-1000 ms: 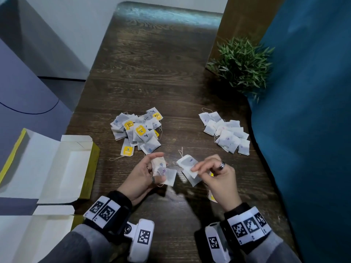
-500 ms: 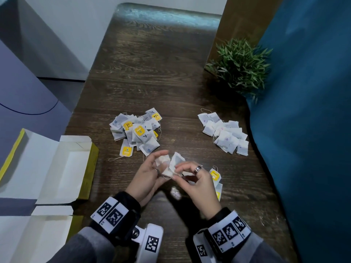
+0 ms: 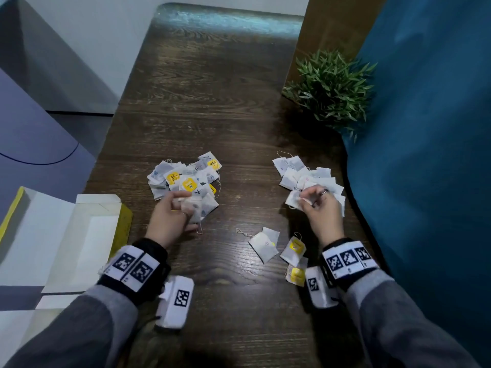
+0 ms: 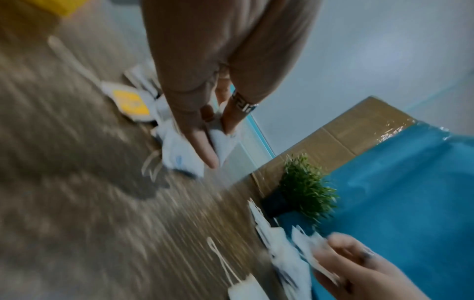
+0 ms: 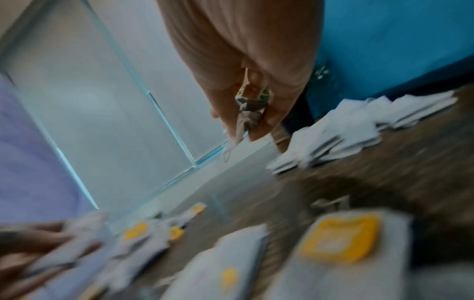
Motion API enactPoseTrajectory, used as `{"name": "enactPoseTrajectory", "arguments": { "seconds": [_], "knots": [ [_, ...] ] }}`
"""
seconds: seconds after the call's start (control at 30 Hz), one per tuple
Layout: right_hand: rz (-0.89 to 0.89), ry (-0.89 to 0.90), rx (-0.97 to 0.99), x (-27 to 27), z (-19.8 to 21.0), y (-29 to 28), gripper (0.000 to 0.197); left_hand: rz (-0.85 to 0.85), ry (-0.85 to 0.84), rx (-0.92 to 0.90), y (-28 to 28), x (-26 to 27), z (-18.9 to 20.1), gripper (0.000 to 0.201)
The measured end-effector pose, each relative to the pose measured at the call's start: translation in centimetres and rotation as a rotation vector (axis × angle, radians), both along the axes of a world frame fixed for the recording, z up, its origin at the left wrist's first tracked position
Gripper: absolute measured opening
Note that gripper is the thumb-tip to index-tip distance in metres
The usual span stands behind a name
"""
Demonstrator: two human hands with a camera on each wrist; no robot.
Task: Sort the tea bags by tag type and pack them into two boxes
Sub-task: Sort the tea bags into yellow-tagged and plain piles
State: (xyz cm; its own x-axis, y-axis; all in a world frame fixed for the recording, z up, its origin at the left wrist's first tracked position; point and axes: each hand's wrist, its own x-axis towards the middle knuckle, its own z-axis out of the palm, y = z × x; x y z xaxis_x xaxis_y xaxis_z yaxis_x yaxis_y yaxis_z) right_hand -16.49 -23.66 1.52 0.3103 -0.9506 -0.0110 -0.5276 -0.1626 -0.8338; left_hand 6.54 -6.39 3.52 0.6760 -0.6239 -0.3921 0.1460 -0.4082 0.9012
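Two heaps of white tea bags lie on the dark wooden table [image 3: 202,102]. The left heap [image 3: 186,179] shows yellow tags, the right heap [image 3: 308,173] plain white ones. My left hand [image 3: 172,216] hovers at the near edge of the left heap and grips a tea bag [image 3: 194,211], seen between its fingers [image 4: 220,140] in the left wrist view. My right hand [image 3: 318,211] sits at the near edge of the right heap and pinches a tea bag [image 3: 295,200], crumpled between thumb and fingers [image 5: 246,115] in the right wrist view. A few loose bags [image 3: 265,245] lie between my wrists.
An open white box with yellow sides [image 3: 79,235] stands at the table's left edge, with a second box [image 3: 24,328] nearer me. A small potted plant [image 3: 329,86] stands at the back right, beside a brown carton [image 3: 326,30] and a blue cloth [image 3: 425,155].
My hands were together near the table's middle, working on tea bags. They have moved apart: the left to the yellow-tag heap, the right to the white-tag heap, each with a bag.
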Motion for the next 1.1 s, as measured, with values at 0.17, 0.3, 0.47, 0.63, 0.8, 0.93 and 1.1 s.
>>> {"name": "enactPoseTrajectory", "arguments": {
  "seconds": [0.17, 0.3, 0.47, 0.63, 0.8, 0.93, 1.1],
  "knots": [
    [-0.003, 0.431, -0.062, -1.5, -0.3, -0.6, 0.012, -0.144, -0.297, 0.367, 0.0, 4.2, -1.6, 0.025],
    [0.189, 0.336, 0.043, -2.8, -1.4, 0.7, 0.012, -0.245, -0.59, 0.452, -0.1, 3.3, -2.2, 0.042],
    [0.417, 0.545, 0.247, -4.2, -2.8, 2.1, 0.057, -0.497, -0.809, 0.256, -0.9, -2.7, -2.3, 0.039],
    [0.42, 0.526, 0.322, -4.4, -2.6, 2.4, 0.052, -0.913, -0.711, 0.182, -2.5, -9.0, -4.6, 0.049],
    [0.481, 0.541, 0.249, -4.8, -1.5, 3.0, 0.018, -1.023, -0.822, 0.287, -2.8, -10.9, -5.9, 0.051],
    [0.38, 0.258, 0.146, -5.2, -0.3, 3.4, 0.029, -1.002, -0.845, 0.306, -2.7, -10.5, -5.7, 0.042],
    [0.29, -0.115, 0.053, -4.9, -0.2, 3.8, 0.047, -0.963, -0.797, 0.326, -2.0, -9.4, -5.7, 0.025]
  ]
}}
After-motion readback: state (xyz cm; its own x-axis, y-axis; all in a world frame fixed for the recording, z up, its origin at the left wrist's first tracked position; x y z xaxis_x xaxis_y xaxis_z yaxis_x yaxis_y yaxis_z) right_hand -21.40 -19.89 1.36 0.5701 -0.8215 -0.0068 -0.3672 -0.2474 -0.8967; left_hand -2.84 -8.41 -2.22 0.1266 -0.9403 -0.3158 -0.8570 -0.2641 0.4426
